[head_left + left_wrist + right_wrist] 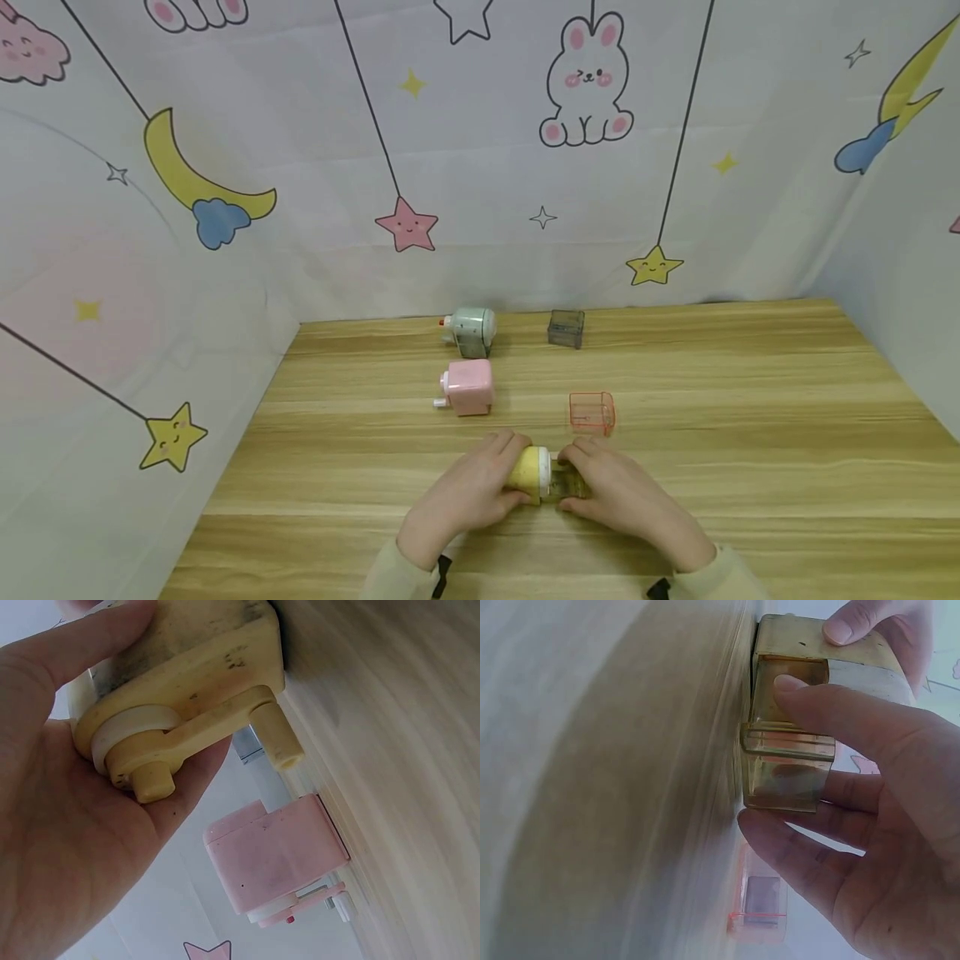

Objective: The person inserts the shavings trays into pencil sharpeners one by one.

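Four loose things lie beyond the boxy yellow plastic crank sharpener (523, 472), which sits between the two hands, on or just above the wood-grain tabletop (765, 400). Its left end is wrapped by the left hand (486, 479), fingers curled round the body, the yellow crank handle (214, 724) near the palm. From its white-rimmed right end sticks a clear, yellow-tinted plastic drawer (787, 776), pinched by the right hand (611, 487); how firmly it is seated cannot be told.

Nearest past the sharpener, a little to its left, stands a pink boxy plastic crank sharpener (470, 387); farther behind is a grey-green rounded crank sharpener (474, 332). Beyond it to the right lies a clear, red-edged plastic drawer (592, 412), near the right hand, and well behind that a smoky grey clear drawer (566, 329). To the sharpener's right and left, wood runs well out to edges bordered by white printed cloth (487, 167), which also hangs along the far edge.
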`<move>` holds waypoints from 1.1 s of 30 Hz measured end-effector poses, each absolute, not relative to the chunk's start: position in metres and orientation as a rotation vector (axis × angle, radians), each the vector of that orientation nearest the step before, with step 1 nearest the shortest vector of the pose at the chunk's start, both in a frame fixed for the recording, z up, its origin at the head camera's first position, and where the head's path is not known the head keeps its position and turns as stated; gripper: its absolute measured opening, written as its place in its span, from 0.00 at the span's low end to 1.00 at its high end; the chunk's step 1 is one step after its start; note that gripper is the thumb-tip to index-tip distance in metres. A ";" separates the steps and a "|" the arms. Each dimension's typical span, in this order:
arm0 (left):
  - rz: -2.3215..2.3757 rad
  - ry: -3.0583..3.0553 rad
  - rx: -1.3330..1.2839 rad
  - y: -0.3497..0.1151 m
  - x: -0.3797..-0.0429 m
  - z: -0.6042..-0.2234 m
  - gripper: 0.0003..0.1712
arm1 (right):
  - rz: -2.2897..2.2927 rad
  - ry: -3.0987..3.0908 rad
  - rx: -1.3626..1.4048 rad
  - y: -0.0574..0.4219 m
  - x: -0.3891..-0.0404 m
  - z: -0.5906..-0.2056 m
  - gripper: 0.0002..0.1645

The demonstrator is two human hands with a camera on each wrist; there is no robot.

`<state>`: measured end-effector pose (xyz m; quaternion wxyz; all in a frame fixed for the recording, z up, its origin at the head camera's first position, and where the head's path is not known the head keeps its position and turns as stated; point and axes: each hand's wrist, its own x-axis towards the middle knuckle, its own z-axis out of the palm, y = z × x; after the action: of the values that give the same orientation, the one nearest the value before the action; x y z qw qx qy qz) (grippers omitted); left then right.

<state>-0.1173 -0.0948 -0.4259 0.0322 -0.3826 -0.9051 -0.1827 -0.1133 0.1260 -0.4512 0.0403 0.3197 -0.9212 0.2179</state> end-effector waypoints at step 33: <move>-0.577 -2.781 -1.184 -0.094 -0.117 -0.427 0.32 | 0.898 -2.879 1.027 0.117 -0.116 -0.449 0.31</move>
<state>-0.1171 -0.0938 -0.4265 0.0322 -0.3844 -0.9034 -0.1874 -0.1158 0.1171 -0.4495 -0.0219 0.3224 -0.9034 0.2818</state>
